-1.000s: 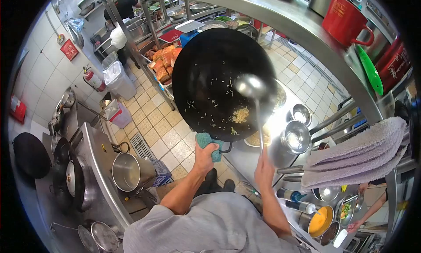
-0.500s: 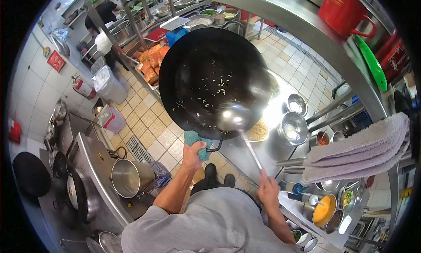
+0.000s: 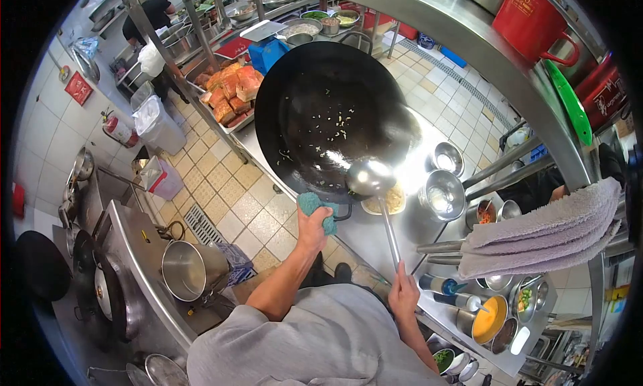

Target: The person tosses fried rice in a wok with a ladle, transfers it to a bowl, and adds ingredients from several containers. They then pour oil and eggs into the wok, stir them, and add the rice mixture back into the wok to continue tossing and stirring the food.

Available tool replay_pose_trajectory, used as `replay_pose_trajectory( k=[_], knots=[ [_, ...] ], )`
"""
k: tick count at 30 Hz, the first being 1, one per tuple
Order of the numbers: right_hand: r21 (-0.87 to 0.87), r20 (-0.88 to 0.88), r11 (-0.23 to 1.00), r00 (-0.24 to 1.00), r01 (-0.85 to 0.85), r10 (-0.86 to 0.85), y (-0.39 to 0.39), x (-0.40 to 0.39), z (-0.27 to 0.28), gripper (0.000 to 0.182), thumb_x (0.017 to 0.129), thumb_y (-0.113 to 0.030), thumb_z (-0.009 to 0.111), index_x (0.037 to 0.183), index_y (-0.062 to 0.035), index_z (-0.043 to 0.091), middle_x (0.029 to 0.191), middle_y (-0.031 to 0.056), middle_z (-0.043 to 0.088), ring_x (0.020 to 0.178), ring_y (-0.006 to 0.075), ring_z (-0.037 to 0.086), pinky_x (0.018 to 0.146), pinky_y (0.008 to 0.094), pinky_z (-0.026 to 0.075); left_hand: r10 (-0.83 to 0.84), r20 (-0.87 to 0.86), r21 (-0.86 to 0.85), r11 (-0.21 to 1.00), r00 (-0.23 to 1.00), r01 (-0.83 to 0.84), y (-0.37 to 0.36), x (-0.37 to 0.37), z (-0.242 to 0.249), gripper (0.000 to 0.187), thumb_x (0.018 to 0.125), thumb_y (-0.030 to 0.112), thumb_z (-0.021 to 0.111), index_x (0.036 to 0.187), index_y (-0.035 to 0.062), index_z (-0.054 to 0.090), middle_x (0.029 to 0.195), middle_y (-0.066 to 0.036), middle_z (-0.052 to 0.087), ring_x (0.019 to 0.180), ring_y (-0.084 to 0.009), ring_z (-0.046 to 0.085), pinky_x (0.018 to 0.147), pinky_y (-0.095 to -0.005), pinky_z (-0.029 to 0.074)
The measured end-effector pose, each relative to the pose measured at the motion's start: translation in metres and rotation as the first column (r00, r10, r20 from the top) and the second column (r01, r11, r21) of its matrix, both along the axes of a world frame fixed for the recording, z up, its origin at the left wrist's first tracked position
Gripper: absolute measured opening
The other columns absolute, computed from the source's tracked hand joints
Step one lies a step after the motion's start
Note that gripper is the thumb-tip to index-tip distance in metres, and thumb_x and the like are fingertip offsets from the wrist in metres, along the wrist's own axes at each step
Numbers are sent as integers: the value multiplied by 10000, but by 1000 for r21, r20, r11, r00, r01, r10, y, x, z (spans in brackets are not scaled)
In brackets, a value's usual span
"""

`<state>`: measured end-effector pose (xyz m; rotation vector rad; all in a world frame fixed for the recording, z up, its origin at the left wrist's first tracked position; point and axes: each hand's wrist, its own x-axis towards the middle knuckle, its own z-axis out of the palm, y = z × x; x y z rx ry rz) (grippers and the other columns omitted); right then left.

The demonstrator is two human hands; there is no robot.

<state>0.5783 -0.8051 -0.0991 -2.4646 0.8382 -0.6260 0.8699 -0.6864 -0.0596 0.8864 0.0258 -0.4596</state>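
A big black wok (image 3: 321,111) is tilted toward me above the steel counter, with small pale food bits scattered over its inside. My left hand (image 3: 312,226) is closed around a folded teal cloth (image 3: 315,205) at the wok's near loop handle (image 3: 345,213). In my right hand (image 3: 404,293) is the long shaft of a steel ladle (image 3: 372,178). Its bowl is over the wok's near right rim. Partly hidden beneath the ladle and wok, a dish of pale yellowish food (image 3: 394,202) rests on the counter.
Two steel bowls (image 3: 444,197) stand right of the wok. A grey towel (image 3: 536,222) hangs over a rail; below it sit a pot of orange liquid (image 3: 490,319) and squeeze bottles. A tray of browned meat slabs (image 3: 231,91) is at the back left. Another person (image 3: 149,21) stands beyond.
The wok, cloth and my left hand have moved slightly right in view. The ladle bowl has shifted right toward the wok's rim. Both hands keep their hold.
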Motion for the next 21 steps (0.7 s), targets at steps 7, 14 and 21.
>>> replay_pose_trajectory(
  k=[7, 14, 21],
  knots=[
    [-73, -109, 996, 993, 46, -54, -15, -43, 15, 533, 918, -19, 643, 1435, -143, 602, 774, 128, 602, 624, 290, 600, 579, 416, 497, 19, -21, 19, 1000, 1000, -18, -14, 2, -12, 484, 758, -43, 641, 1171, 118, 448, 1005, -30, 535, 892, -159, 567, 769, -328, 506],
    [-66, -29, 995, 997, 75, -77, -22, -61, 11, 526, 917, -11, 648, 1427, -135, 610, 768, 128, 607, 607, 286, 597, 555, 413, 488, 78, 80, 30, 996, 994, -81, -27, 8, -20, 492, 748, -33, 650, 1174, 94, 440, 1012, -32, 536, 902, -159, 557, 803, -323, 495],
    [-42, -54, 993, 993, 106, -108, -20, -72, 10, 506, 929, -12, 641, 1425, -104, 606, 738, 143, 592, 597, 299, 578, 578, 420, 483, 94, 172, 68, 992, 981, -107, -32, 30, -27, 485, 743, -21, 657, 1173, 83, 460, 1037, -42, 557, 910, -162, 573, 796, -315, 495]
  ],
)
